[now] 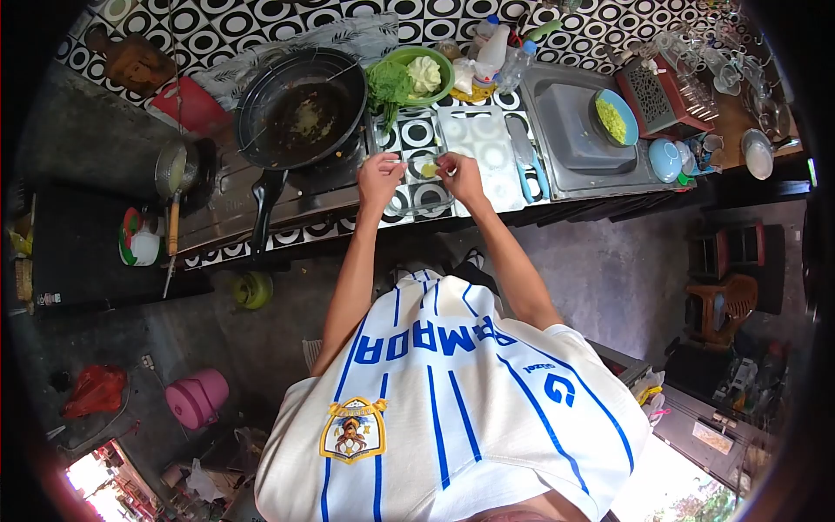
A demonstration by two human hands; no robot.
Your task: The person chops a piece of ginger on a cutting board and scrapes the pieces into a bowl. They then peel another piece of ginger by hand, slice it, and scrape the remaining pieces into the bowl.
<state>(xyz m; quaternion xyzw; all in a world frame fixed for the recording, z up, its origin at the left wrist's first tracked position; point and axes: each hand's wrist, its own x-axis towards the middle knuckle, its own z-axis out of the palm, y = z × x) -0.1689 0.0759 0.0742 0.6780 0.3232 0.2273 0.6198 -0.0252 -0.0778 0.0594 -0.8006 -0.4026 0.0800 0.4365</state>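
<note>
Both hands work over a clear shallow dish (419, 207) on the patterned tile counter. My left hand (379, 181) is closed, its fingertips pinched at the left of a small yellow-green lump (428, 170). From the right, my right hand (462, 177) pinches close to the same lump. Something thin and see-through seems to lie between the fingertips, but I cannot make it out. Beside my right hand is a whitish translucent tray (477, 143). A cleaver-like knife (520, 139) and a blue-handled tool (535, 178) lie just right of it.
A large black pan (304, 122) with oily residue sits on the stove, its handle jutting frontward. A green bowl (448, 74) holds leafy greens and a pale vegetable. A sink (557, 96) holds a blue bowl (631, 130) of yellow-green shreds. A small wooden-handled pan (178, 165) stands left.
</note>
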